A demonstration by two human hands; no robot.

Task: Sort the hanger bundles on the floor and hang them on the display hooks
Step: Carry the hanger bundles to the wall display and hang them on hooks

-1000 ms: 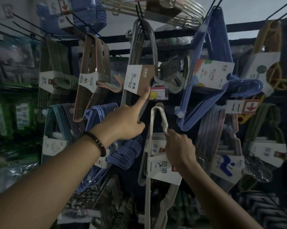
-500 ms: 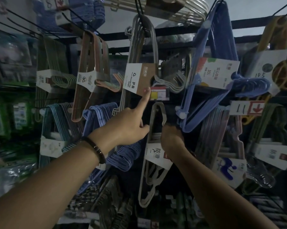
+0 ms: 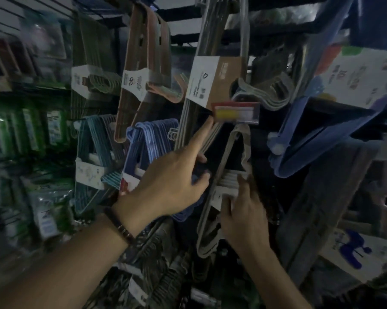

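Note:
A beige hanger bundle (image 3: 246, 143) hangs with its top loop just under the red and yellow price tag (image 3: 236, 112) at the tip of a display hook. My right hand (image 3: 243, 215) rests on the bundle's white label, with its fingers loose and spread. My left hand (image 3: 165, 181) reaches up beside it, and the straight index finger touches the lower edge of the grey bundle's brown and white label (image 3: 210, 83), next to the price tag. The view is blurred.
Hanger bundles crowd the rack: a brown and pink one (image 3: 141, 52), a blue one (image 3: 148, 139) behind my left hand, a teal one (image 3: 94, 134), and large blue hangers (image 3: 310, 139) on the right. More bundles lie low, below my arms. Green packets fill the left shelves.
The beige bundle rose until its loop sits under the price tag. My right hand slid down from the loop to the label and loosened. My left index finger stayed by the tag.

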